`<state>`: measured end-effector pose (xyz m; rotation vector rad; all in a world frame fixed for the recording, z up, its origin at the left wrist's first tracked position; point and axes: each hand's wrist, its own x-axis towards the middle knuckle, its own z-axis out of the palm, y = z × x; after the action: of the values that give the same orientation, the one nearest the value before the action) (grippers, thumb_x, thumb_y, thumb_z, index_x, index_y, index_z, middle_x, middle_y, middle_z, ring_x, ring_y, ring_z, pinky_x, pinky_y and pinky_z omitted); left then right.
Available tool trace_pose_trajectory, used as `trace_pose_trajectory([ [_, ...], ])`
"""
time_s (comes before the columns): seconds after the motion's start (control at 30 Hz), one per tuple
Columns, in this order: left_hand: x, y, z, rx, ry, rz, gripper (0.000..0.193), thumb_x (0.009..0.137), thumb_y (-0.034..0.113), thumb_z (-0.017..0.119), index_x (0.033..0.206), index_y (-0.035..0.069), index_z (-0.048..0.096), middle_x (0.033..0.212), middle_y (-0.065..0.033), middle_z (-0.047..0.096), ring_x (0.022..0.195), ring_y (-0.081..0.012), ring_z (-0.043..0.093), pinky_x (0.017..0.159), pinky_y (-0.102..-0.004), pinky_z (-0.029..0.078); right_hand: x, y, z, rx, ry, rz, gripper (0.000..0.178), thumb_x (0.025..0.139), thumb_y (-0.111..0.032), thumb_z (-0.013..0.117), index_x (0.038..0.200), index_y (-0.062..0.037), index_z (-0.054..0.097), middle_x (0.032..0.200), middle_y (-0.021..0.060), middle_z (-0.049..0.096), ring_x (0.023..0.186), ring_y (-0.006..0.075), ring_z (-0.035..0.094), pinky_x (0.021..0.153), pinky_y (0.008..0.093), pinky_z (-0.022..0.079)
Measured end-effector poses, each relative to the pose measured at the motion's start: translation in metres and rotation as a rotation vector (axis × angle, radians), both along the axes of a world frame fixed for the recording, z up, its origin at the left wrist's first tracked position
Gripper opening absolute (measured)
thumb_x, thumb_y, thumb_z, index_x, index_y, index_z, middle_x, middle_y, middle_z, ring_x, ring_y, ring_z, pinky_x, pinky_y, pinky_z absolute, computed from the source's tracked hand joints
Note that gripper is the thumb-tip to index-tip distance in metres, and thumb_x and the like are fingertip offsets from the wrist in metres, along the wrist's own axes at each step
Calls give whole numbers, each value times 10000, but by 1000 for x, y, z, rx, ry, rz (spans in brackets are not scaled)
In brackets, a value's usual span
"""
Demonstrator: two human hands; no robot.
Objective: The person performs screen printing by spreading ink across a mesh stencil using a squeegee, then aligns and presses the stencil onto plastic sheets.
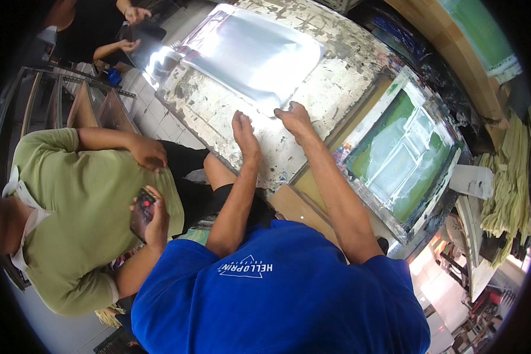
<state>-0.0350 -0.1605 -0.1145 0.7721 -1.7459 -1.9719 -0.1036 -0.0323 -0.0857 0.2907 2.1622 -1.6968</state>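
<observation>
A shiny silver sheet (pixel 242 50), bright with glare, lies across a paint-stained, worn white table (pixel 203 109). My left hand (pixel 246 137) is just short of the sheet's near edge, its fingers stretched out and nothing seen in it. Beside the sheet's near corner is my right hand (pixel 298 122), with thumb and fingers apart. Its thumb tip meets a whitish, glaring spot at that corner; whether it touches the sheet is hard to tell.
Right of the table lies a framed green printing screen (pixel 395 153) smeared with white, beside a translucent plastic container (pixel 472 181) and hanging yellowish cloth strips (pixel 510 189). At left, a person in a green shirt (pixel 94 200) holds a phone (pixel 141 215). Another person's hands (pixel 133 29) show beyond.
</observation>
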Motion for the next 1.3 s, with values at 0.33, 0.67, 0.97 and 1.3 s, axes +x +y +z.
trace_pose_trajectory([
  [0.33,-39,-20,9,332,-50,-88,929,1027,634,409,1595,-34,102,1587,-204,338,1384,-285,428,1091,-389,360,11,-34,0,-300,-148,-146,547,834,-119,735,1260,156,531,1041,240,681,945,288,683,777,364,539],
  [0.67,-35,-11,10,454,-52,83,786,1033,592,428,1515,-9,269,1439,-190,445,1227,-281,512,959,-424,459,-5,-21,6,-822,-402,-442,318,900,-63,660,1155,106,573,1064,207,622,810,288,665,675,373,589],
  [0.97,-33,-5,8,470,-121,17,764,1036,597,431,1395,-75,390,1228,-188,572,1064,-265,596,889,-385,494,-32,-39,-1,-804,-384,-467,174,859,10,641,1014,84,616,925,182,635,741,276,663,586,331,546],
  [1.3,-98,-53,42,430,-111,-40,390,949,99,627,1272,-84,509,1108,-221,647,954,-301,689,807,-426,598,-22,-37,15,-832,-194,-292,273,904,-118,658,1080,76,585,958,170,628,813,267,648,662,374,538],
])
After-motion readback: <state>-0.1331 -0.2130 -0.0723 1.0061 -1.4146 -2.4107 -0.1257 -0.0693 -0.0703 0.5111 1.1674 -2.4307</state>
